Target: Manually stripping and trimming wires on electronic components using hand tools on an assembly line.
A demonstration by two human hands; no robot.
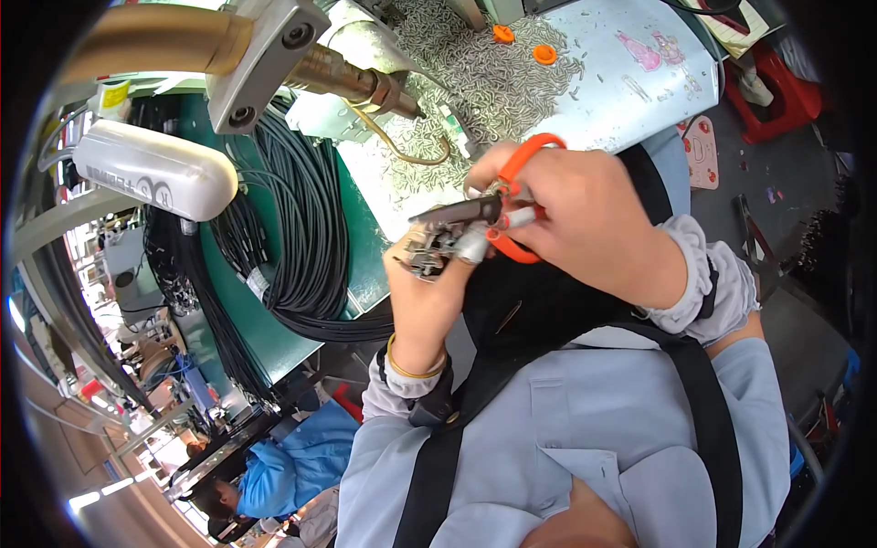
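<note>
My right hand [594, 205] is closed around orange-handled scissors [534, 151], with a finger and the thumb among the handles. Their dark blades [457, 212] point left, over my left hand [425, 297]. That left hand is curled around a bunch of small metal parts [427, 251], whose exact kind is too blurred to make out. White wrapping covers the left thumb tip, close by the blades. Beyond both hands, a great heap of small silvery metal pins [493, 78] spreads over the worktop.
A machine arm with a brass-coloured nozzle [388, 96] and a bent metal hook [402, 151] juts in at upper left, near a white cylinder [155, 171]. Coiled black cables [306, 228] lie on the green table [365, 260]. Two orange rings [544, 55] rest by the pins. A red stool [786, 96] stands right.
</note>
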